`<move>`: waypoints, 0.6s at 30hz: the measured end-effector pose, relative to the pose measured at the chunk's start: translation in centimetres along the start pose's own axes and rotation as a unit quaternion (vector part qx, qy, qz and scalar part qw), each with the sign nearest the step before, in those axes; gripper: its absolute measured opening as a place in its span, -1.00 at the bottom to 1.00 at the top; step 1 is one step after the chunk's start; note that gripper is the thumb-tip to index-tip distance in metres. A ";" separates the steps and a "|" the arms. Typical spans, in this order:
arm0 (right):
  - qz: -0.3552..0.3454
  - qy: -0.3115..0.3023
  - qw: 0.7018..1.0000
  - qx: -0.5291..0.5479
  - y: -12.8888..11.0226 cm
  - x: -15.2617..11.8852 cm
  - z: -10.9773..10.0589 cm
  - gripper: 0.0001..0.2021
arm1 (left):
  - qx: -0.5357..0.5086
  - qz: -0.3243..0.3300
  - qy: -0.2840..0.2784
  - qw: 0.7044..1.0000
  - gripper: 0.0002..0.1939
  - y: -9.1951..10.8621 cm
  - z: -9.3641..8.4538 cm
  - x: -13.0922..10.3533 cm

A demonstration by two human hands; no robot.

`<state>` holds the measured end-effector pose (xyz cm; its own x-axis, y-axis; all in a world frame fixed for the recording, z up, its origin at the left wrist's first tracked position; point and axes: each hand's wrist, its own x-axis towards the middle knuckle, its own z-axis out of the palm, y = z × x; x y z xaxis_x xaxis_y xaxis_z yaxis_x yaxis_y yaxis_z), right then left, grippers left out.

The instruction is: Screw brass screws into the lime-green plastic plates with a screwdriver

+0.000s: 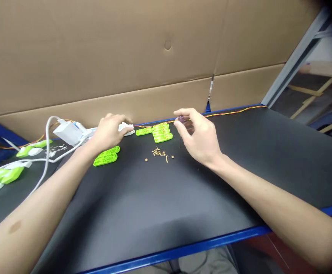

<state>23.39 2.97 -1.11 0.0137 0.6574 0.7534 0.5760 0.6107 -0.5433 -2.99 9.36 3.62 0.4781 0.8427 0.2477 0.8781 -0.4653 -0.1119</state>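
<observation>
Near the black surface's [268,152] back edge, the right hand [196,131] holds a screwdriver [181,119]. The left hand [110,130] is at a white piece [125,125]; I can't tell if it's holding.

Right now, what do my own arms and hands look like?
Your left hand and right hand are bare, with no gloves or watch visible. No sleeve shows on the left forearm or right forearm; the left bears a small oval mark.

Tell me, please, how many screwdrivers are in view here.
1. The dark-handled screwdriver is held in the right hand, its thin shaft pointing down toward the black tabletop. I see no other, though one could be hidden.
</observation>
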 end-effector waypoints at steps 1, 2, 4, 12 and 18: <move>0.003 -0.001 1.000 -0.002 0.0 0.0 0.0 -0.78 | 0.018 0.002 0.001 1.000 -0.54 -0.3 -0.9 -1.1; 0.006 -0.002 1.000 -0.005 0.0 0.0 0.0 -0.78 | 0.041 -0.013 0.003 0.999 -0.50 -0.5 -1.6 -2.1; 0.006 -0.003 1.000 -0.014 -0.1 0.1 0.1 -0.77 | 0.087 -0.027 -0.023 0.996 -0.44 -1.1 -2.6 -4.1; 0.006 0.008 1.000 -0.020 0.0 -0.3 0.1 -0.72 | 0.046 -0.024 -0.137 0.989 -0.65 -2.5 -1.3 -7.7; -0.016 0.006 1.000 -0.006 0.4 -0.2 0.2 -0.71 | -0.042 0.022 -0.162 0.986 -0.76 -0.2 -0.9 -7.4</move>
<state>23.48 3.16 -1.58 0.0053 0.6325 0.7745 0.5857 0.6258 -0.5151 -6.74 2.98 2.72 0.5093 0.8571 -0.0776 0.8579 -0.5128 -0.0325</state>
